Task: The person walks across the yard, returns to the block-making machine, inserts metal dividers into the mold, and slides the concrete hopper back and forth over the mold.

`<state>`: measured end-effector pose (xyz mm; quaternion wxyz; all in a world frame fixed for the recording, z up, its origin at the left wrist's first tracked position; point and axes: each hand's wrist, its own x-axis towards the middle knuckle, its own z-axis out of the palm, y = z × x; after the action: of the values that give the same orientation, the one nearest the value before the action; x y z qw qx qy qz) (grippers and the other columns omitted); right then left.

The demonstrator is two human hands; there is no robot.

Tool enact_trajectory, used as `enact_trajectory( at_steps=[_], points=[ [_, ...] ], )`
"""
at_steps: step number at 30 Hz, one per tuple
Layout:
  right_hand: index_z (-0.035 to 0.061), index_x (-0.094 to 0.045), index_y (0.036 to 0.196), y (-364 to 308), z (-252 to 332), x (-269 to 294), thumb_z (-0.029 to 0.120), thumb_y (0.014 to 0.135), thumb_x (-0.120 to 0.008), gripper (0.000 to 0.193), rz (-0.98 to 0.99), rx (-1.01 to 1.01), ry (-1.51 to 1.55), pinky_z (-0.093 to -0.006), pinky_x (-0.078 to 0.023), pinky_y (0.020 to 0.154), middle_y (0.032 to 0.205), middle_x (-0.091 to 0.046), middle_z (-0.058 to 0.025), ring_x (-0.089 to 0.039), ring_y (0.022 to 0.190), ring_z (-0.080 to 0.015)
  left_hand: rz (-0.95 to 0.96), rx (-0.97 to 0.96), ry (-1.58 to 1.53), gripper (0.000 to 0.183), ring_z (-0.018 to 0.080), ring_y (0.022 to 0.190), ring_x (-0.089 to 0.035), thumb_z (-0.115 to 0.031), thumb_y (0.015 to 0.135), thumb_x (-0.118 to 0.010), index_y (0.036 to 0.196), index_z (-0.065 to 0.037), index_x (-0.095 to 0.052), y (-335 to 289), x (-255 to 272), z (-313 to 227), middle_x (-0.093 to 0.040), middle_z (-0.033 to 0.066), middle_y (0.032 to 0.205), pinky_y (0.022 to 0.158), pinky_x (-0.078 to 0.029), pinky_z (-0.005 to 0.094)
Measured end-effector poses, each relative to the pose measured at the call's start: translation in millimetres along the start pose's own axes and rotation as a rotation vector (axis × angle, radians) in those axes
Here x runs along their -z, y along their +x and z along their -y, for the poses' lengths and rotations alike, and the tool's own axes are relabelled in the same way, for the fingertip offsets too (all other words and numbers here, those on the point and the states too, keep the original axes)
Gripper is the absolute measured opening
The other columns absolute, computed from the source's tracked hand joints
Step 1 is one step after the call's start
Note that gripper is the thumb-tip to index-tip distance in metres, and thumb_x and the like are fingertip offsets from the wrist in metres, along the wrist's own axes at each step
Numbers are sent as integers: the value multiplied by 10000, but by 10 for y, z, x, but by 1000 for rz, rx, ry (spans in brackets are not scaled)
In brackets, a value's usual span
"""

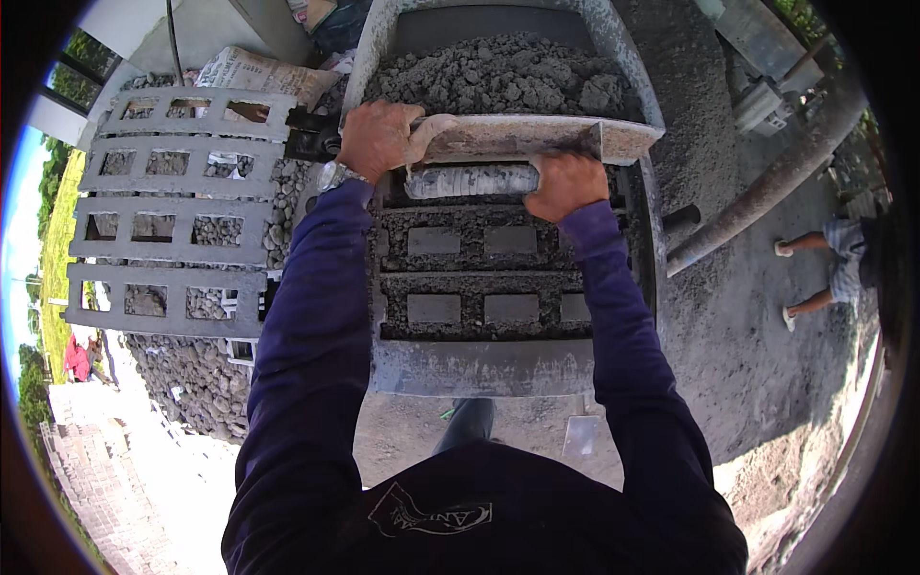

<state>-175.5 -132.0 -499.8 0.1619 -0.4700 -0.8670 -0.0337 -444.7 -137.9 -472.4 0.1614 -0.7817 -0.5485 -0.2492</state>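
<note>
Straight ahead of me, a metal scraper with a flat, rusty blade lies across the block-moulding machine. My left hand is closed at the scraper's left end; its fingertips are partly hidden. My right hand wraps round the right end of the scraper's ribbed, grey-crusted handle. Nearer to me, the steel mould holds dark, loose concrete mix round several rectangular core plates. Beyond the blade, more crumbly grey mix is heaped in a metal feed tray.
To the left, several grey hollow blocks stand in a row above gravel. A printed sack lies behind them. A thick pipe slants at the right. Another person's legs show at far right, and a red-clad figure at far left.
</note>
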Motion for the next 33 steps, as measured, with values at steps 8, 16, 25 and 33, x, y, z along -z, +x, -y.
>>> enact_trajectory(
  at_steps=[8,16,25,33],
  points=[
    [50,-663,801,-688,352,566,187,572,-575,281,431,-136,15,-398,-481,760,843,-635,-181,-617,815,-320,428,262,-14,561,355,790,-597,-596,791,-454,895,-94,-683,-489,653,-739,-629,200,781,754,-453,450],
    [64,-666,839,-2742,1114,1198,212,559,-589,326,369,-102,21,-393,-482,760,847,-638,-186,-626,824,-301,328,174,-23,511,335,648,-607,-556,789,-475,786,-87,-677,-2081,1745,-1929,-615,171,659,630,-477,439],
    [64,-608,892,-3029,1152,1063,204,572,-611,349,248,-11,60,-405,-465,770,878,-611,-162,-581,893,-295,312,186,-26,499,306,612,-614,-573,766,-504,757,-106,-680,-2149,1874,-2051,-617,150,639,570,-484,404],
    [52,-575,875,-3123,1194,982,142,599,-657,302,92,3,58,-385,-446,803,842,-581,-124,-563,877,-283,181,168,-26,465,322,563,-576,-526,764,-551,646,-79,-598,-2221,1801,-2038,-572,110,590,521,-436,410]
  ],
)
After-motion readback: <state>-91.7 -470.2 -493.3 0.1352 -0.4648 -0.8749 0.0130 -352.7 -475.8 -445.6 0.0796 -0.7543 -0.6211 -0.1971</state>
